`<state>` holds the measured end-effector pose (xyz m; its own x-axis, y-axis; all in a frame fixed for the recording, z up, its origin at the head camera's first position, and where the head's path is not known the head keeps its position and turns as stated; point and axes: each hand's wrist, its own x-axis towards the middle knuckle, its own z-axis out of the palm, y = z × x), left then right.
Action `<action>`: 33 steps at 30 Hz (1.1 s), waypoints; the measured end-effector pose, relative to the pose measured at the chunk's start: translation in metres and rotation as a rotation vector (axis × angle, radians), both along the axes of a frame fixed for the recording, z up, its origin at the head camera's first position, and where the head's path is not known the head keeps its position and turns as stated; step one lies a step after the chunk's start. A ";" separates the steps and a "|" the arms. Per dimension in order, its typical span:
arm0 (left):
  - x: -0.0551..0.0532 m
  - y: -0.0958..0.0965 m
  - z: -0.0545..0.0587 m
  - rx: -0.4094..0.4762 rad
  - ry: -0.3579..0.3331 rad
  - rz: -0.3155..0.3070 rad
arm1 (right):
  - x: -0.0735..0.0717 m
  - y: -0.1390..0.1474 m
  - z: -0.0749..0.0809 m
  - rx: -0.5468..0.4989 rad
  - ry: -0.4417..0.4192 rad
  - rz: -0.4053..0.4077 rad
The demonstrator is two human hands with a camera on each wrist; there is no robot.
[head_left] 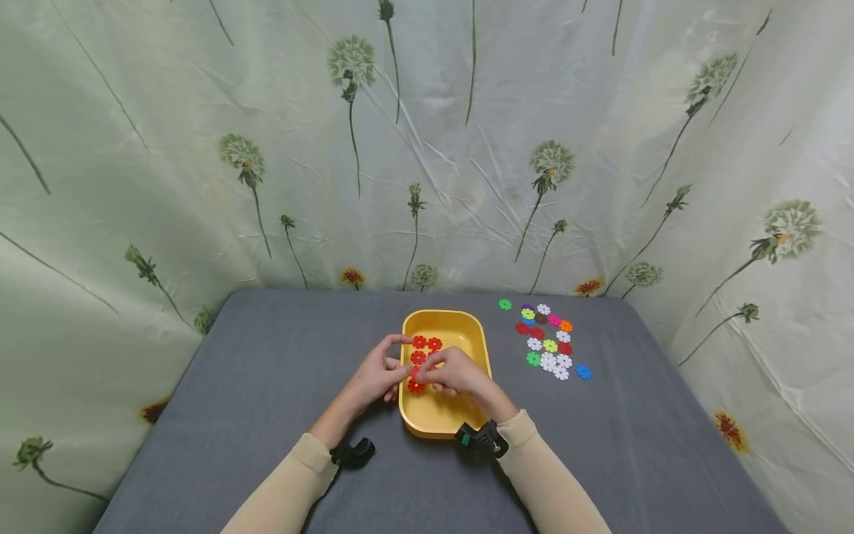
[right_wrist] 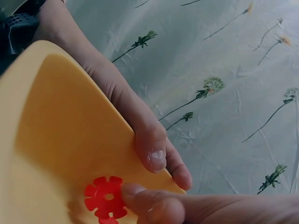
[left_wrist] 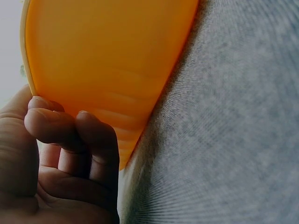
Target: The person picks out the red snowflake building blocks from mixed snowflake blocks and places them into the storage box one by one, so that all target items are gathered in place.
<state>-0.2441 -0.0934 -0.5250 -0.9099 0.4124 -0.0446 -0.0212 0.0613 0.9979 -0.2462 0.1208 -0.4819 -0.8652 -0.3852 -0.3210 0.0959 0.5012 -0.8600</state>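
A yellow tray [head_left: 445,424] stands on the table with several red snowflake-shaped discs [head_left: 419,342] lined up along its left side. My left hand [head_left: 368,376] grips the tray's left wall, thumb over the rim and fingers curled against the outside, as the left wrist view also shows. Over the tray, my right hand [head_left: 460,373] pinches a red disc [right_wrist: 105,198] at its edge with the fingertips. In the right wrist view another red disc [right_wrist: 108,220] adjoins it at the bottom of the frame. The right fingers partly cover the discs in the head view.
Right of the tray lies a loose group of flat discs, among them white discs [head_left: 548,362], a blue disc [head_left: 583,371] and a green disc [head_left: 505,304]. A grey cloth covers the table [head_left: 280,348]. Behind hangs a curtain [head_left: 467,185] printed with dandelions.
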 end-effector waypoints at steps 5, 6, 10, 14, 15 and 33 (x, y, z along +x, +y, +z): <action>0.000 0.000 0.000 0.001 -0.002 0.001 | 0.001 -0.001 -0.001 0.046 0.030 0.013; 0.000 0.000 0.000 -0.004 -0.001 0.002 | 0.001 -0.001 -0.001 0.054 0.037 0.012; 0.000 0.001 0.000 -0.021 0.004 0.011 | 0.002 -0.002 -0.002 0.104 0.076 -0.010; -0.001 0.001 0.001 -0.026 0.002 0.018 | 0.003 -0.004 -0.004 0.164 0.149 -0.023; -0.001 0.001 0.000 -0.026 0.001 0.019 | 0.004 -0.005 -0.005 0.186 0.177 -0.022; -0.001 0.001 0.000 -0.022 -0.010 0.022 | 0.008 -0.014 -0.004 0.363 0.333 -0.013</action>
